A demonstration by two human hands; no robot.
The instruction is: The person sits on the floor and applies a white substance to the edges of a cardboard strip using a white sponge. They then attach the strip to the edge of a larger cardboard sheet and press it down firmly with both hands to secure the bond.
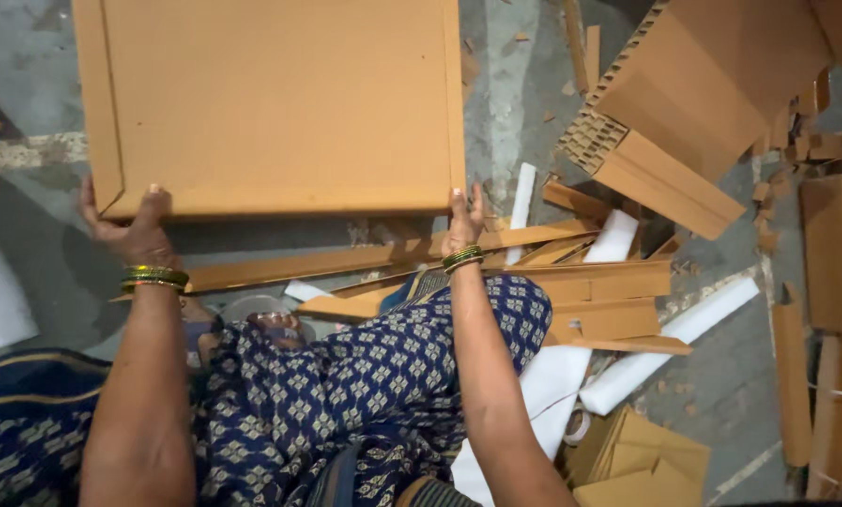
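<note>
Sitting on grey concrete floor (36, 75) amid cardboard strips (571, 282); gripping brown cardboard panel (271, 103), left hand (130, 230) and right hand (463, 223) fingers clamping its near corners.

Packaging workshop — cardboard offcuts (618, 310) (honeycomb board (595, 141) too) litter the floor (515, 103).

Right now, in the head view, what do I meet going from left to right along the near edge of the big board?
Left hand → big cardboard board → right hand → white strip → honeycomb cardboard block → cardboard scraps.

The cardboard panel (271, 103) runs off the top edge, hiding both hands' fingers behind it.
</note>
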